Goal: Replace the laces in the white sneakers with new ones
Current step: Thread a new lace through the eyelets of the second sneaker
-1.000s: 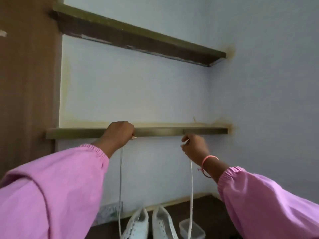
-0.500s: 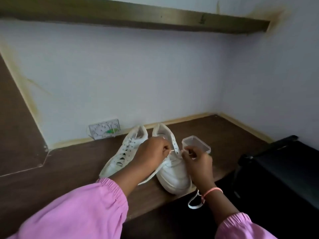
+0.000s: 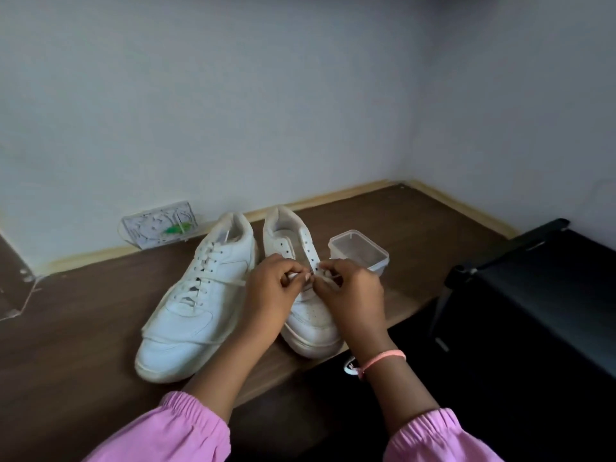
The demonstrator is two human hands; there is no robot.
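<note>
Two white sneakers sit side by side on the dark wooden surface, toes toward me, heels toward the wall. The left sneaker [image 3: 191,303] is laced through its eyelets. A loose stretch of white lace [image 3: 186,338] lies across its toe, and another stretch crosses its upper towards my hands. The right sneaker [image 3: 308,315] has its upper eyelets bare, tongue showing, and its toe reaches the front edge of the surface. A loop of lace hangs below that edge, just beside its toe.

Plain pale walls [image 3: 233,95] meet in a corner, dark wood surface [image 3: 66,328] with light trim, daylight-ish lighting.
</note>
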